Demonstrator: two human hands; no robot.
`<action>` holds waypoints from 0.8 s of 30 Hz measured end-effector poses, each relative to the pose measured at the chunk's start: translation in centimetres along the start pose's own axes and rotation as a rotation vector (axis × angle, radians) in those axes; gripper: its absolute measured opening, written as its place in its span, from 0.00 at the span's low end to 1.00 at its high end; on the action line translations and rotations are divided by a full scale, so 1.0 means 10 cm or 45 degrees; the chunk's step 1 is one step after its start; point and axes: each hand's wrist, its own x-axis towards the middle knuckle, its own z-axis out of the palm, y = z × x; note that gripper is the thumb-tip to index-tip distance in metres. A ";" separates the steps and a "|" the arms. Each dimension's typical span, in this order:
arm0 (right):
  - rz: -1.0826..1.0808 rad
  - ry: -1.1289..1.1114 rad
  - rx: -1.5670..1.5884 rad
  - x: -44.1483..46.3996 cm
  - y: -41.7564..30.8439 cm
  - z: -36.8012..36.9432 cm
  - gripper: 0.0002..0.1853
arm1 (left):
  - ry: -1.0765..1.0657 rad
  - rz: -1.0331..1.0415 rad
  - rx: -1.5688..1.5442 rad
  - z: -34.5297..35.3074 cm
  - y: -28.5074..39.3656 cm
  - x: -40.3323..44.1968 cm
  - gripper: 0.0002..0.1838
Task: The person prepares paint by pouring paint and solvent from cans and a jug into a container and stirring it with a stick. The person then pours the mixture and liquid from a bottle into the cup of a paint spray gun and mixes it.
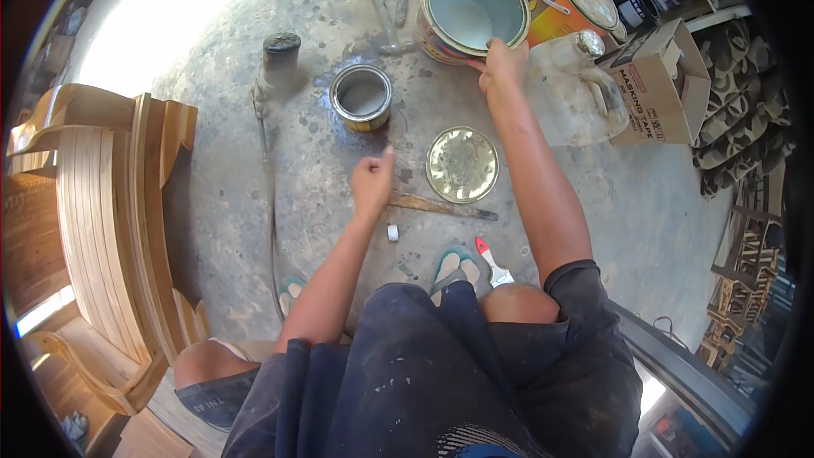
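Note:
My right hand (502, 66) grips the rim and side of a large paint can (471, 13), which is pale grey inside and stands at the top centre. My left hand (373, 182) is closed in the air, thumb pointing up, just below a smaller open can (360, 97) with grey contents; nothing shows in its fingers. A round gold lid (462, 164) lies on the floor between my arms. Below it lies a flat wooden stick (445, 207), its left end near my left hand. A brush with a red handle tip (493, 263) rests by my foot.
Wooden furniture (102, 229) stands at the left. A hose (270, 195) runs along the floor near a dark-topped container (281, 55). At the right are a clear plastic jug (572, 97), a masking tape box (657, 89) and an orange bucket (577, 4). A hammer (386, 21) lies at the top.

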 end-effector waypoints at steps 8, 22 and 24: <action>-0.279 -0.217 -0.119 0.12 0.25 -0.22 0.21 | 0.194 0.475 0.057 -0.45 0.67 0.25 0.30; 0.061 -0.707 -0.430 -0.06 -0.02 -0.68 0.19 | 0.358 1.019 0.676 -0.67 0.81 0.85 0.47; 0.051 -0.780 -0.522 0.00 -0.01 -0.65 0.18 | 0.306 1.199 0.972 -0.63 0.75 0.94 0.56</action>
